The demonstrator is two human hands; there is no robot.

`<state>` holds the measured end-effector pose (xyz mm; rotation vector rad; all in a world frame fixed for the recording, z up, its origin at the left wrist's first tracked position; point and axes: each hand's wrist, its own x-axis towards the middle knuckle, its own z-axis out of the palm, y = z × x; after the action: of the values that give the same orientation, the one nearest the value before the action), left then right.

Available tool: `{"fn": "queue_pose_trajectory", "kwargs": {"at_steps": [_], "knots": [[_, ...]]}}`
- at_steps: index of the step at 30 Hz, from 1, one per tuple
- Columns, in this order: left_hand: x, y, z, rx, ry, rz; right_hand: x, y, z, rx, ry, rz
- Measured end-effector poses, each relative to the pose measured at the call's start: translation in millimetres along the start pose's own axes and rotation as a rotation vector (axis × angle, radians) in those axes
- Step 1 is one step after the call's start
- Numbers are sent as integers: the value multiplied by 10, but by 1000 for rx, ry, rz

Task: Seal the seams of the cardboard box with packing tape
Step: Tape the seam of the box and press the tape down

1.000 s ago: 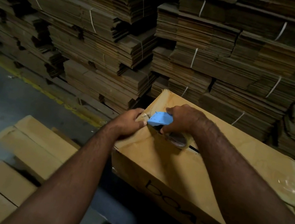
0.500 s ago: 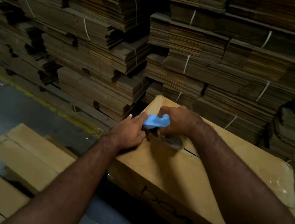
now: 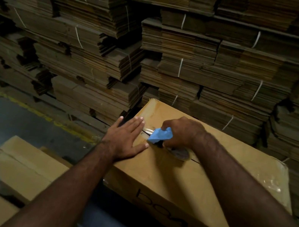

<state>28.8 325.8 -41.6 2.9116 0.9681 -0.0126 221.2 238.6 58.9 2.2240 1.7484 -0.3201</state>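
left hand (image 3: 128,138) flat on cardboard box (image 3: 182,183) top, right hand (image 3: 182,134) gripping blue tape dispenser (image 3: 160,137) on seam, flattened cardboard stacks (image 3: 192,71) behind

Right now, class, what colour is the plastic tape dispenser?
Light blue plastic tape dispenser, best seen in the head view.

The cardboard box (image 3: 182,181) stands before stacked flat cartons (image 3: 193,61), with smaller boxes (image 3: 23,167) to its left.

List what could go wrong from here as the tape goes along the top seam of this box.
1. The left hand lies flat right beside the blue tape dispenser; its fingers could catch the cutter.
2. The seam still gapes past the right hand, so tape might bridge it loosely.
3. The box looks to overhang its support, so hard pressing might tip it.
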Motion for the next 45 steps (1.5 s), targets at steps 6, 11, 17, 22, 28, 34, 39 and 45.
{"fn": "queue_pose_trajectory", "kwargs": {"at_steps": [6,11,17,22,28,34,39,45], "knots": [[79,54,-18,12,-25,80,14,28,25,9,7,-21],[61,49,12,-15,-43,22,-129,211,37,78,40,-37],[58,88,4,66,-36,9,-503,706,186,69,-44,31],[84,238,42,129,-19,-65,-454,534,257,-18,-8,28],[89,719,114,31,-97,153,-429,537,266,-22,3,40],[48,617,98,15,-58,58,-397,579,263,-10,9,38],[83,461,68,19,-55,-140,-386,582,271,-10,22,12],[95,462,95,48,-38,-164,-630,859,294,73,37,-10]]}}
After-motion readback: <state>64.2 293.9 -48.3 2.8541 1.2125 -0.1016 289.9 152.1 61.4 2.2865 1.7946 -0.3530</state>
